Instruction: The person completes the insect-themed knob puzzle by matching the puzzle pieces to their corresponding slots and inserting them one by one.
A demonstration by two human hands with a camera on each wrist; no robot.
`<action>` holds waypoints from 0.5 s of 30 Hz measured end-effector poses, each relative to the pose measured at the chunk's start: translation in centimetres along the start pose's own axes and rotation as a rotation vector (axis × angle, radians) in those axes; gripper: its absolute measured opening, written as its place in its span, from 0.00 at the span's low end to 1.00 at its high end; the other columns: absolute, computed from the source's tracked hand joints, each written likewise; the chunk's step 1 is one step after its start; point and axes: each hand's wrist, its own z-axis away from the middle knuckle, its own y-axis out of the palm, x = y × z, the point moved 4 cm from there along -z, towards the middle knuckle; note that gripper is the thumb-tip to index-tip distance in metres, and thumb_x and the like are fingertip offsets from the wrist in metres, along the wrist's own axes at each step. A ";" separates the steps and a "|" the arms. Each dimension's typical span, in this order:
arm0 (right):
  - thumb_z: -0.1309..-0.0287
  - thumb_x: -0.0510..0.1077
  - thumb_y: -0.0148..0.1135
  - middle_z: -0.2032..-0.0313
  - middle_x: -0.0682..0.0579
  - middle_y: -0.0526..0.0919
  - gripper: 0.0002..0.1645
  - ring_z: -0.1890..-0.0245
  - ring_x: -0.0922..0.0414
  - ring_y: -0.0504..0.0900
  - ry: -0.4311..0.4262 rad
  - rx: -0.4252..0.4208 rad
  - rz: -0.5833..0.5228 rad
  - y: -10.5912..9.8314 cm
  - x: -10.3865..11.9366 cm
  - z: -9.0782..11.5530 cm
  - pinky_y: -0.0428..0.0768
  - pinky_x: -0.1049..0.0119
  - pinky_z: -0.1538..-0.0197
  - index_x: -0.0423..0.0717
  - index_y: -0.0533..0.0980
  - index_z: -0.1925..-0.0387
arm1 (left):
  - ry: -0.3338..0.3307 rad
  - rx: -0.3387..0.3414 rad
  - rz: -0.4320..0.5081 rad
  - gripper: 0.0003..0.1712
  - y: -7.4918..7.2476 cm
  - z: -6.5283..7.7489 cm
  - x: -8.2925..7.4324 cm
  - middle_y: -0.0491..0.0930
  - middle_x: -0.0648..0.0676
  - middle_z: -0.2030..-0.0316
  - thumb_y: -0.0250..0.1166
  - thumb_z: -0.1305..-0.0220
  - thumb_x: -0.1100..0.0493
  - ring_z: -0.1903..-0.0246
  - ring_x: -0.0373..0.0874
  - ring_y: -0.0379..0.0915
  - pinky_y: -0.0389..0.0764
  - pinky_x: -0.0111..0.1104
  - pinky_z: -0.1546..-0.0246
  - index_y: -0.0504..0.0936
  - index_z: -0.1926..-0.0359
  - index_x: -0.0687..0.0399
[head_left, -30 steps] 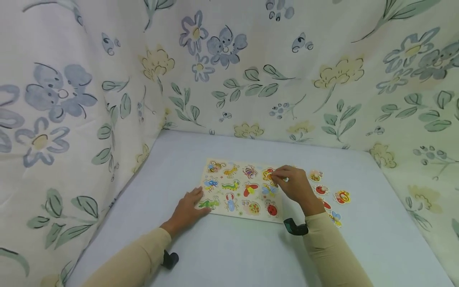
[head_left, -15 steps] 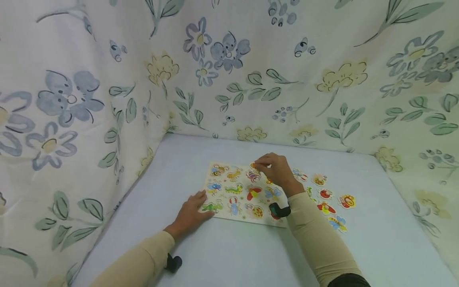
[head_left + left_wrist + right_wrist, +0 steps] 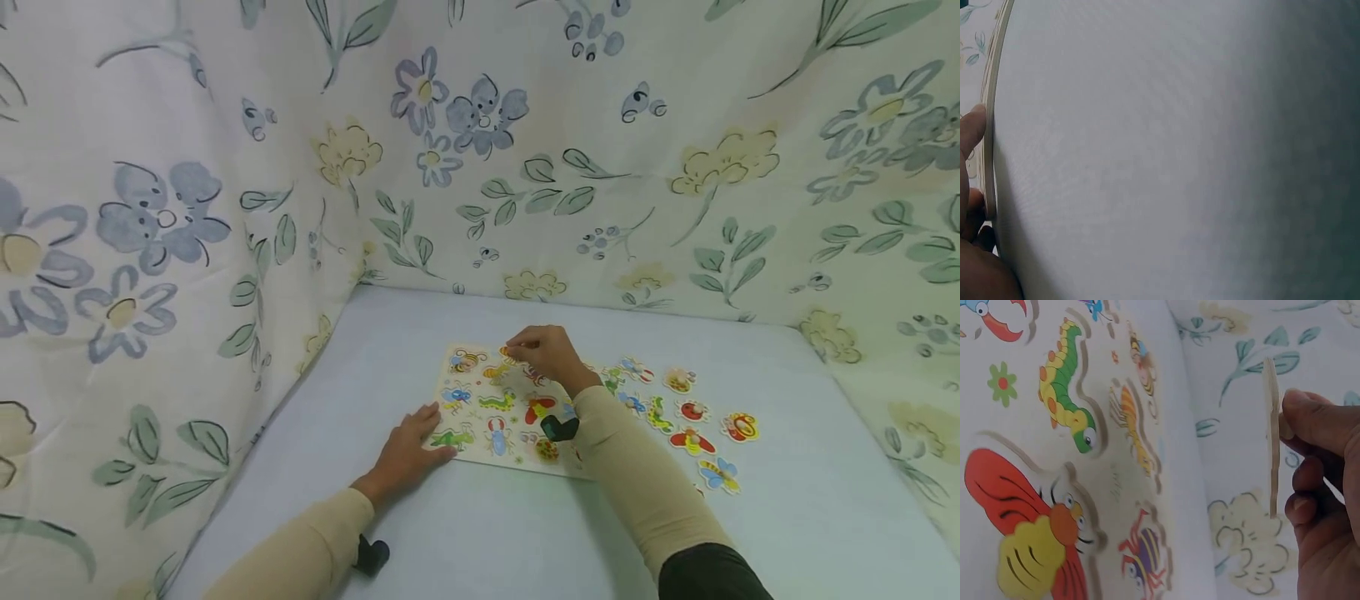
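A flat wooden insect puzzle board (image 3: 477, 419) lies on the table. My left hand (image 3: 408, 450) rests at its near left corner, fingers extended along the edge. In the left wrist view, a fingertip (image 3: 975, 119) touches the board's rim. Above the far edge, my right hand (image 3: 549, 354) pinches a thin wooden puzzle piece (image 3: 506, 354) with orange stripes. The right wrist view shows that piece (image 3: 1274, 437) edge-on between thumb and fingers, apart from the board. A printed caterpillar (image 3: 1066, 387) and a striped orange insect (image 3: 1132, 425) show there on the board.
Several loose insect pieces lie right of the board, among them a ladybug (image 3: 692, 411), a red-winged insect (image 3: 692, 442), a blue-winged insect (image 3: 720, 475) and a red and yellow butterfly (image 3: 741, 427). A floral cloth (image 3: 585, 208) hangs behind and at both sides of the white table (image 3: 480, 533).
My right hand has moved left across the board's far side with the puzzle piece, uncovering more loose pieces at the right. The left hand stays at the board's corner while the head view shifts slightly.
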 end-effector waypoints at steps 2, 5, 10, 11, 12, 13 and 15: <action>0.43 0.41 0.69 0.69 0.58 0.84 0.04 0.73 0.54 0.82 0.024 0.005 0.016 0.6 -0.4 -0.3 0.81 0.63 0.72 0.48 0.87 0.66 | 0.004 0.000 -0.001 0.45 0.0 0.0 0.0 0.57 0.50 0.29 0.71 0.44 0.43 0.29 0.53 0.45 0.46 0.49 0.32 0.67 0.32 0.61; 0.43 0.40 0.69 0.70 0.58 0.85 0.03 0.73 0.60 0.82 0.041 0.004 0.051 1.4 -0.9 -0.6 0.81 0.65 0.70 0.48 0.87 0.67 | 0.005 0.002 -0.004 0.45 0.0 0.0 0.0 0.57 0.50 0.29 0.71 0.44 0.43 0.29 0.52 0.46 0.46 0.49 0.32 0.66 0.32 0.61; 0.43 0.42 0.70 0.69 0.57 0.86 0.04 0.73 0.61 0.81 0.109 0.041 0.065 2.5 -1.7 -1.2 0.81 0.65 0.70 0.48 0.87 0.67 | 0.016 -0.002 -0.009 0.45 -0.1 0.1 0.0 0.58 0.51 0.29 0.71 0.44 0.43 0.29 0.52 0.46 0.47 0.50 0.32 0.67 0.32 0.62; 0.43 0.43 0.70 0.69 0.57 0.86 0.04 0.73 0.61 0.81 0.126 0.051 0.068 2.7 -1.9 -1.3 0.80 0.65 0.70 0.49 0.87 0.67 | 0.023 -0.003 -0.015 0.45 -0.1 0.1 0.0 0.58 0.52 0.29 0.71 0.44 0.43 0.29 0.52 0.47 0.47 0.50 0.32 0.67 0.33 0.62; 0.43 0.44 0.70 0.69 0.57 0.86 0.04 0.72 0.61 0.81 0.141 0.061 0.073 3.0 -2.1 -1.4 0.80 0.65 0.70 0.49 0.88 0.67 | 0.027 -0.001 -0.022 0.45 -0.1 0.0 0.1 0.58 0.52 0.29 0.71 0.44 0.43 0.29 0.52 0.47 0.47 0.50 0.32 0.67 0.33 0.63; 0.43 0.44 0.70 0.68 0.57 0.86 0.05 0.72 0.62 0.81 0.152 0.068 0.081 3.1 -2.3 -1.5 0.80 0.66 0.69 0.49 0.88 0.67 | 0.032 -0.001 -0.032 0.45 0.0 0.0 0.1 0.59 0.52 0.29 0.71 0.44 0.43 0.29 0.52 0.47 0.47 0.50 0.32 0.67 0.33 0.63; 0.43 0.45 0.70 0.68 0.57 0.86 0.05 0.71 0.61 0.81 0.166 0.071 0.089 3.4 -2.6 -1.6 0.80 0.65 0.69 0.50 0.88 0.66 | 0.039 0.002 -0.041 0.45 0.0 -0.1 0.1 0.58 0.52 0.29 0.70 0.44 0.42 0.29 0.51 0.47 0.47 0.48 0.31 0.67 0.32 0.63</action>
